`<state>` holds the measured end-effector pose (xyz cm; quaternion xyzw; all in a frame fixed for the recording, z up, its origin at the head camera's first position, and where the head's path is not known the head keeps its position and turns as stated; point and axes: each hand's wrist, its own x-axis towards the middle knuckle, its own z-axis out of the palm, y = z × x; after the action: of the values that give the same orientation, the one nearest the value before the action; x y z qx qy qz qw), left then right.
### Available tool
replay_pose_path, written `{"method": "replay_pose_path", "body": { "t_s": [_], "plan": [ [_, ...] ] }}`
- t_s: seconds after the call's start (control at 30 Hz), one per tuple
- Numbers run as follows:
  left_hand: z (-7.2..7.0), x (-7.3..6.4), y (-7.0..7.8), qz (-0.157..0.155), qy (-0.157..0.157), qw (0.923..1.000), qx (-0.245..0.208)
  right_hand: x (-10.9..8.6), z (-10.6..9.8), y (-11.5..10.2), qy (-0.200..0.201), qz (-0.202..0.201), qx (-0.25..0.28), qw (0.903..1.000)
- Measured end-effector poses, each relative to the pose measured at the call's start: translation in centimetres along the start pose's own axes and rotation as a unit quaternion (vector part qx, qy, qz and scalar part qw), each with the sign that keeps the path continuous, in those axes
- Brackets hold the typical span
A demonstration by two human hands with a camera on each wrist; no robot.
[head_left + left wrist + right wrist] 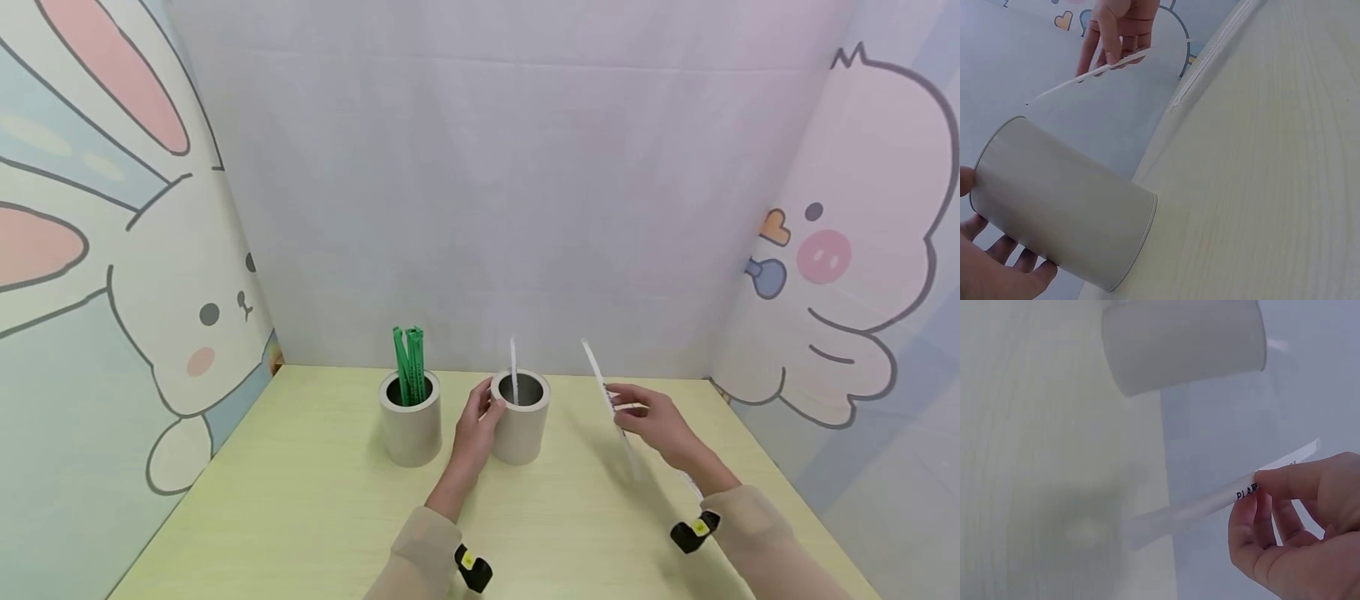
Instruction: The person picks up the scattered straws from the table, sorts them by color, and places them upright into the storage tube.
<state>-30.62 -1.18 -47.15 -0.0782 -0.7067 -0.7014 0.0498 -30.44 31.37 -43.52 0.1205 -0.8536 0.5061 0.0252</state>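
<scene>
My right hand pinches a white paper-wrapped straw between thumb and fingertips, above the table to the right of the cups. Dark print shows on the wrapper in the right wrist view. With thumb and fingers round its left side, my left hand holds a pale grey cup that stands on the table. One white wrapped straw stands in that cup, leaning on the rim. To the left, a matching cup holds several green-wrapped straws.
A further white straw lies on the pale wood table, partly hidden by the right forearm in the head view. A pale cloth wall rises behind the cups, with cartoon-printed panels on both sides.
</scene>
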Motion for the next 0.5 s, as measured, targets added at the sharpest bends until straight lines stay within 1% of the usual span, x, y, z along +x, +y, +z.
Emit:
{"method": "replay_pose_path", "body": {
  "t_s": [0.1, 0.2, 0.33, 0.5],
  "plan": [
    [0.0, 0.1, 0.0, 0.001, 0.0, 1.0, -0.001, 0.8, 0.8, -1.4, 0.004, -0.009, 0.038, 0.9992],
    [0.0, 0.1, -0.1, -0.002, 0.0, 1.0, -0.002, 1.7, 1.7, -3.1, 0.011, -0.025, 0.079, 0.9965],
    [0.0, 0.0, 0.0, -0.01, 0.0, 0.9999, -0.006, 3.0, 2.9, -5.9, 0.017, -0.049, 0.129, 0.9904],
    [0.0, -0.1, 0.1, -0.014, -0.002, 0.9999, -0.008, 4.4, 4.3, -9.2, 0.031, -0.066, 0.168, 0.983]
  ]
}}
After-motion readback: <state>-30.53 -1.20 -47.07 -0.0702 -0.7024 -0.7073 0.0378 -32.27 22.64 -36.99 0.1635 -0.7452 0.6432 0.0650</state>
